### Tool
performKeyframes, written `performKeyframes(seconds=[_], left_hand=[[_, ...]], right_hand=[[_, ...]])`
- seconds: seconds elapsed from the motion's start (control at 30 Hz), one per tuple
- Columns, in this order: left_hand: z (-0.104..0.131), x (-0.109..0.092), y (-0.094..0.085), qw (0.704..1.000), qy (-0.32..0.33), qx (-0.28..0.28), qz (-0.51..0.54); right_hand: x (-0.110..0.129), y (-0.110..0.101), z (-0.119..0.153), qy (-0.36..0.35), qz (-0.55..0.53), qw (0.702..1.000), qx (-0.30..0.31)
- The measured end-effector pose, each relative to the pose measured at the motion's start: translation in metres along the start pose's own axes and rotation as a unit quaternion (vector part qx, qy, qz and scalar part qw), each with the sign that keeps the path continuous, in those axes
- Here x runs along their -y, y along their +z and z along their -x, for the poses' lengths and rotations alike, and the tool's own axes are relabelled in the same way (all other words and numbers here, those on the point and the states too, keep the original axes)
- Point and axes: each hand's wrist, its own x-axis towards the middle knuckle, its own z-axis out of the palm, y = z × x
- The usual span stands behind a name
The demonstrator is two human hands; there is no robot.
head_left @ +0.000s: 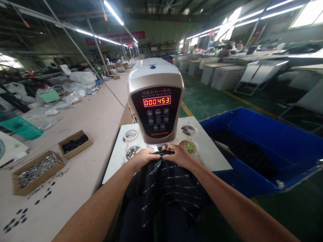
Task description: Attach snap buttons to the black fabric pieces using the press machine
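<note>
Both of my hands pinch the upper edge of a black fabric piece [171,181] with rows of small white print, which hangs down over my lap. My left hand [145,158] grips it on the left side, thumb on top. From the right, my right hand [178,155] holds the same edge, and the two thumbs nearly meet. The edge sits at the front of a button machine [156,101] whose red display reads 000453. What lies under the machine head is mostly hidden by the fingers.
The white machine table [214,158] has round wells; one holds small brass-coloured parts [185,145] and a green cap [190,148]. On the left bench stand a carton of metal parts [37,171] and a carton of black pieces [75,143]. A blue bin [242,124] stands right.
</note>
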Motion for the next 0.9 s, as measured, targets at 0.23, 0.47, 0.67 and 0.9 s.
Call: performKeyframes(seconds=[0.23,0.47,0.67,0.9], left_hand=[[0.002,0.000,0.003,1.000,0.023,-0.019,-0.007],[-0.002,-0.002,0.005,0.999,0.029,-0.036,0.007],[-0.007,-0.002,0.004,0.999,0.013,-0.041,0.017],[-0.006,0.001,0.005,0.999,0.007,-0.035,0.015]], right_hand=[[-0.006,0.001,-0.004,0.028,-0.082,0.996,0.017],[-0.004,0.003,-0.010,0.059,-0.122,0.991,0.016],[0.004,0.000,-0.012,0.067,-0.066,0.995,0.021],[0.006,0.000,-0.010,0.056,-0.048,0.997,0.014]])
